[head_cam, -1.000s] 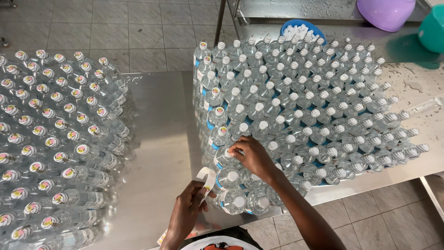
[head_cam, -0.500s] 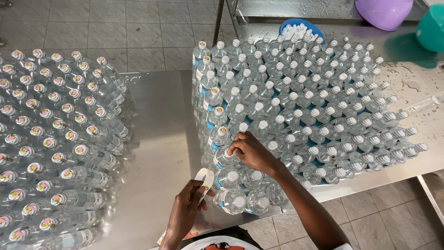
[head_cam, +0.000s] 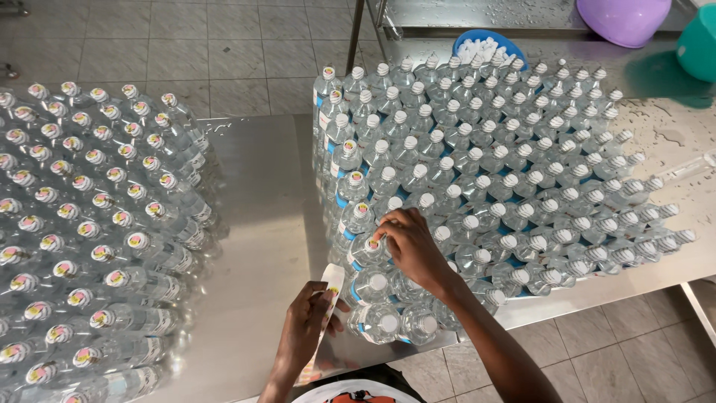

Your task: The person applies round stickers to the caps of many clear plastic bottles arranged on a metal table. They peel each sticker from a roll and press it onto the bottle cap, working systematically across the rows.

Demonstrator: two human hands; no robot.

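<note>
The cap of the bottle (head_cam: pixel 371 250) under the right hand (head_cam: pixel 412 250) is covered by the fingers (head_cam: pixel 388 227), so it cannot be told whether a sticker is on it. The bottles behind the right forearm are partly hidden. The strip (head_cam: pixel 329 298) in the left hand (head_cam: pixel 302 328) is partly masked by the palm, and what is printed on it is too small to be made out. The left group of bottles (head_cam: pixel 82 231) is cut off by the left and near edges. The purple bowl (head_cam: pixel 626 16) and teal container (head_cam: pixel 699 48) are cropped at the far right corner. The blue bowl (head_cam: pixel 488 41) is largely hidden behind bottles.
</note>
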